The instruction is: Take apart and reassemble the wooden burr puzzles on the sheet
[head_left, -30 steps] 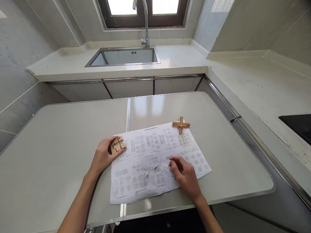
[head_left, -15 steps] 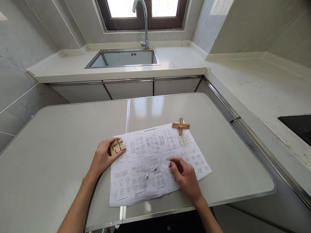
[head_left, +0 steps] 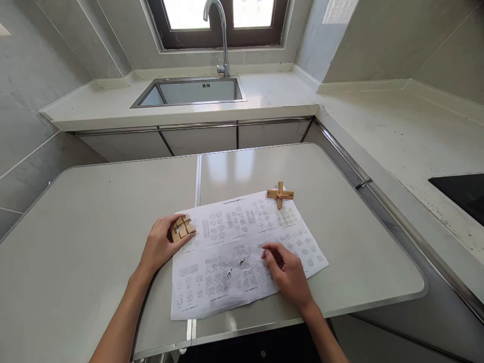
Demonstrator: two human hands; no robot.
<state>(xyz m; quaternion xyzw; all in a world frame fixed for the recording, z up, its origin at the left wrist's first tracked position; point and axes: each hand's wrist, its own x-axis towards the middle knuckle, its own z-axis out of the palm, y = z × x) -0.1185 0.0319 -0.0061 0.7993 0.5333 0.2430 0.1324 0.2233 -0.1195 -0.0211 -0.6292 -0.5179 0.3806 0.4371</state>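
Observation:
My left hand [head_left: 163, 239] grips a light wooden block puzzle [head_left: 182, 228] between thumb and fingers, at the left edge of a printed diagram sheet [head_left: 223, 247]. Several short blocks with gaps between them make up the puzzle. My right hand [head_left: 284, 272] rests on the right part of the sheet, its fingers curled in toward the thumb and nothing visible in them. At the sheet's far right corner lies a cross-shaped wooden puzzle [head_left: 280, 194], apart from both hands. The sheet is creased, with small torn spots near its middle.
A pale folding table [head_left: 113, 201] with a metal seam bears everything. Beyond it is a white counter with a steel sink [head_left: 189, 103] and a tall tap [head_left: 224, 40]. Another counter [head_left: 385, 131] runs along the right, with a black panel [head_left: 461, 194] at its edge.
The view has shifted very slightly. Both hands, the sheet and the two wooden puzzles keep their places.

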